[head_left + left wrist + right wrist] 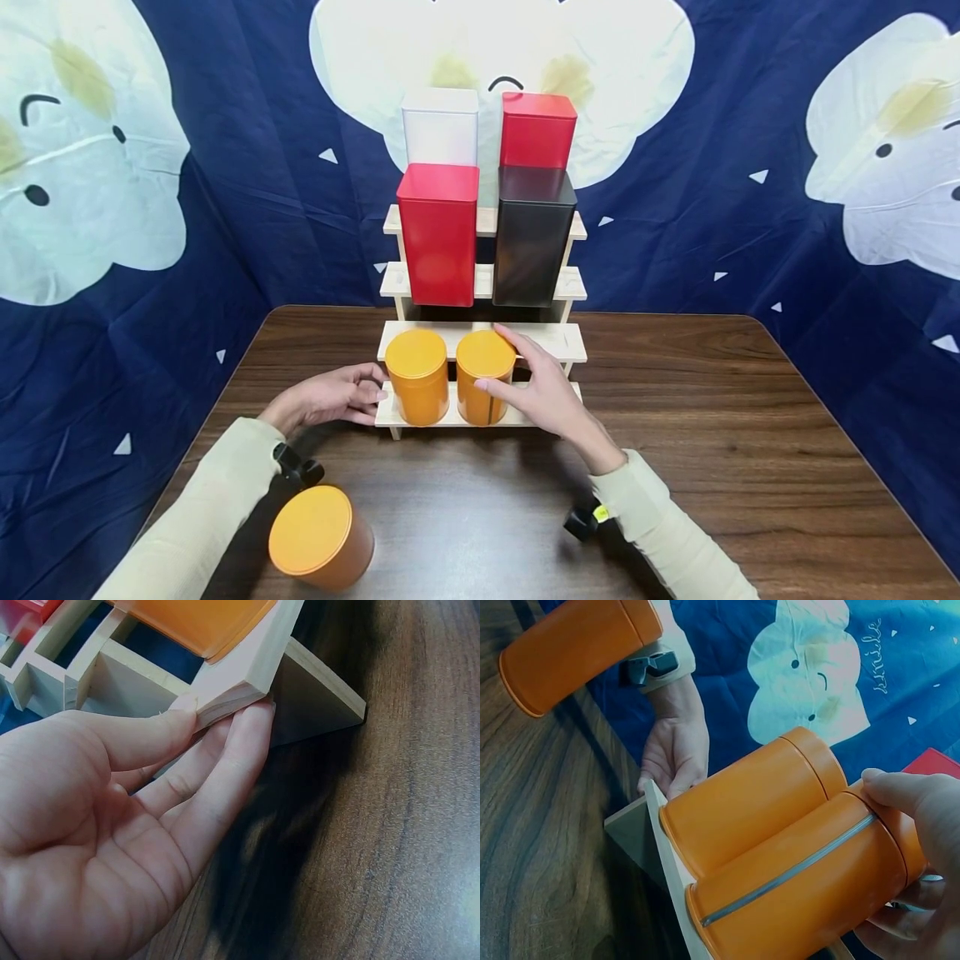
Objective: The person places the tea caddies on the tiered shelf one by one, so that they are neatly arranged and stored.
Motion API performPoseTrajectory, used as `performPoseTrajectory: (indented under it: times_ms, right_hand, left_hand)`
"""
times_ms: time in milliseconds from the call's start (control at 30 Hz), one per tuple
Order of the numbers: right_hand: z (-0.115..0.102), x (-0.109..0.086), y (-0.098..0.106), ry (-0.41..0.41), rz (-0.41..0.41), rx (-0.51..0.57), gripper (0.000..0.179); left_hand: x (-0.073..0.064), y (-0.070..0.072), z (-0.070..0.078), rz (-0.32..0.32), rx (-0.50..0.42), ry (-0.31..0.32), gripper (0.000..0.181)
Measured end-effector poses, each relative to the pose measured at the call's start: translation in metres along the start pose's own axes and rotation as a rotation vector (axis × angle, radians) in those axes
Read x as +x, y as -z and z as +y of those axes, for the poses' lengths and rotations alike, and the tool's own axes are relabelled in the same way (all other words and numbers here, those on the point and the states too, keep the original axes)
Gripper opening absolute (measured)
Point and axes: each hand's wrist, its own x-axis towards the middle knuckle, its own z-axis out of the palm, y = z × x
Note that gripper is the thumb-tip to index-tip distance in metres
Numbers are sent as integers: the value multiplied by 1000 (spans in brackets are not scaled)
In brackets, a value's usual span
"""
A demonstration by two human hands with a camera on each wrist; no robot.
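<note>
My left hand (339, 395) pinches the left end of the lowest step of a pale wooden tiered rack (553, 340); in the left wrist view the thumb lies on top of the board end (232, 701) and fingers lie beneath. Two round orange canisters stand upright side by side on that step. My right hand (546, 390) holds the right orange canister (480, 392) near its lid, thumb on the front side and fingers around the far side. Beside it, the left orange canister (420, 396) is touched by neither hand. A silvery seam (791, 871) runs down the held canister.
A third orange canister (318, 533) stands on the brown table (720, 433), near my left forearm. Higher on the rack are a tall red tin (438, 242), a black tin (532, 242), a white tin (441, 129) and a smaller red tin (537, 133). Blue cloth (255, 167) hangs behind.
</note>
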Motion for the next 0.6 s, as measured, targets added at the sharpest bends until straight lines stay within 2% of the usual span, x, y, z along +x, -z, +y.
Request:
performPoseTrajectory:
  times_ms: [367,600]
  right_hand:
    - [-1,0,-1,9,-29,17,80]
    - [-3,-2,3,77,10,7,79]
  left_hand:
    - [1,2,-1,3,1,7,27]
    - [3,2,-2,12,-3,15,25]
